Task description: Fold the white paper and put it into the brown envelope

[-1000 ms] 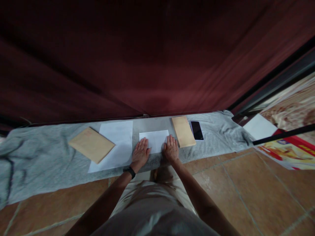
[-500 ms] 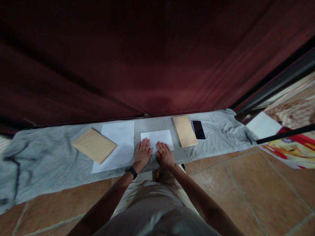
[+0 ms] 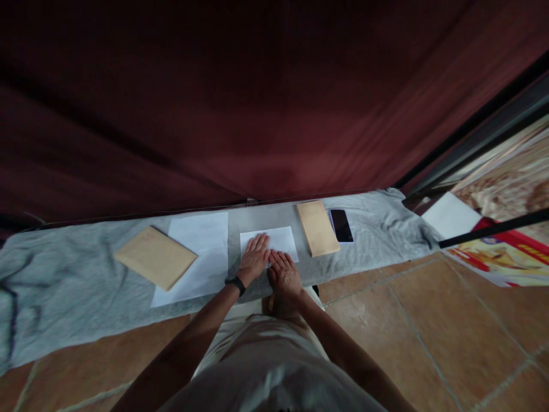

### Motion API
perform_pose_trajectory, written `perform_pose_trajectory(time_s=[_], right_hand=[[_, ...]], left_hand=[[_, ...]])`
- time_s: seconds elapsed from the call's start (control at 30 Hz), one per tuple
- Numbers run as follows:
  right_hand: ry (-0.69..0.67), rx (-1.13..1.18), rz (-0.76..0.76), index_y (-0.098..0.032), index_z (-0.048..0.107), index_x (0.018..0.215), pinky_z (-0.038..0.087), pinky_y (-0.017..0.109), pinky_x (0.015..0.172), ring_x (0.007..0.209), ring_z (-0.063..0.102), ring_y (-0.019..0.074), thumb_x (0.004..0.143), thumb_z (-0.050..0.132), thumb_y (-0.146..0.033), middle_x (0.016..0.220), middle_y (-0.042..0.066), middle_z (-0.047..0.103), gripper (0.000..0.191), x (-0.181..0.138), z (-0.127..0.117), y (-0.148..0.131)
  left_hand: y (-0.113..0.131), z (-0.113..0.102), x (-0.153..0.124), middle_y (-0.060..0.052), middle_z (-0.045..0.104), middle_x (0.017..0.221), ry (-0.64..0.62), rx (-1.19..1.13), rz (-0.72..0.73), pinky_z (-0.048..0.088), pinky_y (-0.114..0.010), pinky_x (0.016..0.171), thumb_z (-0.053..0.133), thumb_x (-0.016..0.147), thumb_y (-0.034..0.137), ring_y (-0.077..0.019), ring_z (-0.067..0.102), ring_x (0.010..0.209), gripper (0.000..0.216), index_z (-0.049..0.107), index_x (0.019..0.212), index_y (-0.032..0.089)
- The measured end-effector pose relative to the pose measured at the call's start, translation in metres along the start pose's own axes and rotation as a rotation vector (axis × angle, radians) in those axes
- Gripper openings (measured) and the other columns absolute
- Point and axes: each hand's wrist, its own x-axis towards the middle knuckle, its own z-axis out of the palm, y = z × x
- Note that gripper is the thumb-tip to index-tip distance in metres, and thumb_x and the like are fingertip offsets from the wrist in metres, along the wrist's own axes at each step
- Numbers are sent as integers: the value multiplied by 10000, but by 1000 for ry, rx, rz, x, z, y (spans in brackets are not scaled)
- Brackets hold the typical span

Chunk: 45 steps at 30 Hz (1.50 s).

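A small white sheet of paper (image 3: 281, 237), perhaps folded, lies on the grey cloth in front of me. My left hand (image 3: 254, 257) rests flat on its left half with fingers stretched out and a dark band at the wrist. Close beside it, almost touching, my right hand (image 3: 285, 272) lies flat on the paper's lower edge, fingers extended. The hands cover the near part of the sheet. To the right is a tan envelope or thin packet (image 3: 317, 229). Another tan packet (image 3: 155, 257) lies on the left, partly over larger white paper (image 3: 210, 246).
A phone with a dark screen (image 3: 342, 225) lies right of the right-hand packet. The grey cloth (image 3: 86, 297) covers a narrow surface against a dark red panel (image 3: 266, 137). Tiled floor (image 3: 377, 326) runs below. At far right are a dark bar and a colourful printed box (image 3: 506, 252).
My left hand has slid right and farther up the white sheet, coming close to my right hand. The right hand has barely moved on the paper. The view has shifted slightly.
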Motion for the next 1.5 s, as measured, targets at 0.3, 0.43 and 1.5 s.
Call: perform_pose_trajectory(time_s=[0.3,0.43,1.5], right_hand=[[-1,16,-48,-199,527,1491,288,477,1254,1476,430,250,1047,454,-253,1563,64,511,453,-12,-2,3],[-5,18,-70,-208,534,1486,302,489,1249,1464,449,259,1034,479,-251,1553,71,523,458,-20,-1,6],[55,88,1,-145,555,1460,379,426,1208,1465,437,235,1039,402,-229,1568,105,501,456,15,-9,18]], left_hand=[[-3,-3,8,-107,366,1651,23,25,-12,136,-504,1292,248,1055,323,-244,233,1570,581,359,1585,114],[-3,-3,9,-104,375,1647,26,15,-19,127,-506,1292,262,1052,334,-245,229,1572,585,352,1591,125],[12,-6,-45,-32,345,1662,16,26,25,161,-519,1287,330,1045,294,-256,215,1575,539,412,1576,242]])
